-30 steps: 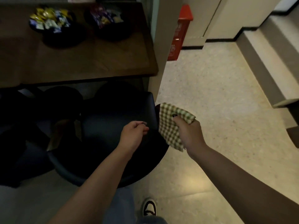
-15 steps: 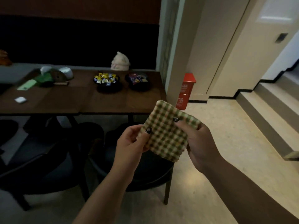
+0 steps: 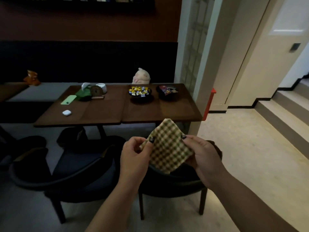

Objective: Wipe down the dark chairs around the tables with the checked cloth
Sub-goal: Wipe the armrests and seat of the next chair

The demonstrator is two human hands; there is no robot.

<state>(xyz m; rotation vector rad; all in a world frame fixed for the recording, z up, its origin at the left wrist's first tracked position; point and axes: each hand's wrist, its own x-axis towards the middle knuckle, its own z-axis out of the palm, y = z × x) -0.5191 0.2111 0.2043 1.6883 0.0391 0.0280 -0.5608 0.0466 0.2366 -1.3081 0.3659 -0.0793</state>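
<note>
Head view. A dim seating area: two dark wooden tables (image 3: 117,113) pushed end to end before a dark upholstered bench, with a pale speckled floor (image 3: 242,148) and steps (image 3: 284,114) to the right. On the tables stand a bowl of yellow-wrapped sweets (image 3: 140,92), a second bowl of dark-wrapped sweets (image 3: 167,90), a green phone (image 3: 68,99) and a small white case (image 3: 66,112). A pale soft toy (image 3: 141,76) sits on the bench behind.

Two dark chairs occupy the near side of the tables: the left chair (image 3: 70,173), seen almost whole, and the right chair (image 3: 175,183), largely hidden behind the hands.

The checked cloth (image 3: 167,146) is held up in the air in front of the person, above the right chair and touching neither chair. The left hand (image 3: 133,156) pinches its left edge between thumb and curled fingers; the right hand (image 3: 204,158) grips its right edge likewise, thumb on the face of the cloth. The cloth hangs as a flat, folded square between them.

Progress, as a judgement: no wiping is under way at this moment; the cloth appears to be in the course of being arranged or refolded. Whether either chair is already clean cannot be told in this light. Other dark seats at the far left edge (image 3: 10,148) probably remain to be done.
</note>
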